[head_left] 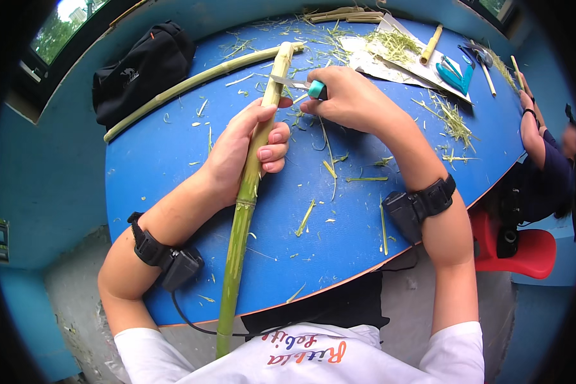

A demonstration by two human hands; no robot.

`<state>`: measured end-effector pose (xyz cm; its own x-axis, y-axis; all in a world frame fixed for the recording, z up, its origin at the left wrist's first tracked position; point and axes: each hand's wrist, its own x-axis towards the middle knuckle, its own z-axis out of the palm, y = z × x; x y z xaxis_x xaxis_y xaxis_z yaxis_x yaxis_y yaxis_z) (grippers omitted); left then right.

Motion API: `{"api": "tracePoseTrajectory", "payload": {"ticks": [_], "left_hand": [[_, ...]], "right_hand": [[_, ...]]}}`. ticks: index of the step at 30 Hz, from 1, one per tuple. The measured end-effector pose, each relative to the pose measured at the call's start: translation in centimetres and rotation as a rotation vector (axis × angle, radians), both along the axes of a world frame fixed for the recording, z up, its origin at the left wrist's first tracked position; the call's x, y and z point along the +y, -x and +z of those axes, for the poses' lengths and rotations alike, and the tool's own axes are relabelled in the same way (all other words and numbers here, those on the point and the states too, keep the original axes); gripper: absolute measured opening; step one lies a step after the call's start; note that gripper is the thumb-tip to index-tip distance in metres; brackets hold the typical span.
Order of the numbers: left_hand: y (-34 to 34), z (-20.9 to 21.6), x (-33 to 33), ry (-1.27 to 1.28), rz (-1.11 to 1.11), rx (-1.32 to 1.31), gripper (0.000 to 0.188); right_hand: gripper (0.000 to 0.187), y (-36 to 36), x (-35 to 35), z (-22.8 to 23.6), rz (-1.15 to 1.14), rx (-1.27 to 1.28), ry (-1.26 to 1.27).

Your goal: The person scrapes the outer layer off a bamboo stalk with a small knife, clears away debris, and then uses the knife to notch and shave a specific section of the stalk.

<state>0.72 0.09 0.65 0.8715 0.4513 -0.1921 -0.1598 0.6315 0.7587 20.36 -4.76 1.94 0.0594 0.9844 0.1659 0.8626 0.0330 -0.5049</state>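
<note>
Bamboo pole (235, 249) slants over the blue table (166, 173), its far end scraped pale, the green lower length apparently left to shave. In the head view, the left hand (240, 137) wraps the pole; the right hand (355, 99), elbow bent, grips a teal-handled knife (317, 89), blade across the pale end.

Workshop-like room (57, 173), blue worktable (166, 173), scattered green shavings (452, 121), cut stalks (244, 208), teal-handled knife (316, 89)
</note>
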Motion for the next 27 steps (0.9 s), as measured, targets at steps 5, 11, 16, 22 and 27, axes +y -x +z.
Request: {"api": "tracePoseTrajectory", "payload": {"ticks": [5, 11, 16, 22, 27], "left_hand": [[0.6, -0.2, 0.7, 0.048, -0.029, -0.013, 0.026], [0.6, 0.3, 0.7, 0.116, -0.027, -0.005, 0.016], [0.7, 0.3, 0.7, 0.145, 0.0, -0.033, 0.009], [1.2, 0.6, 0.7, 0.025, 0.033, 0.008, 0.009], [0.7, 0.7, 0.4, -0.028, 0.009, 0.031, 0.01]], "right_hand": [[0.033, 0.4, 0.0, 0.3, 0.012, 0.041, -0.113], [0.036, 0.4, 0.3, -0.9, 0.171, 0.02, -0.303], [0.04, 0.9, 0.4, -0.3, 0.183, 0.141, -0.153], [0.043, 1.6, 0.7, -1.1, 0.252, 0.092, -0.252], [0.042, 1.6, 0.1, -1.1, 0.294, 0.098, -0.298]]}}
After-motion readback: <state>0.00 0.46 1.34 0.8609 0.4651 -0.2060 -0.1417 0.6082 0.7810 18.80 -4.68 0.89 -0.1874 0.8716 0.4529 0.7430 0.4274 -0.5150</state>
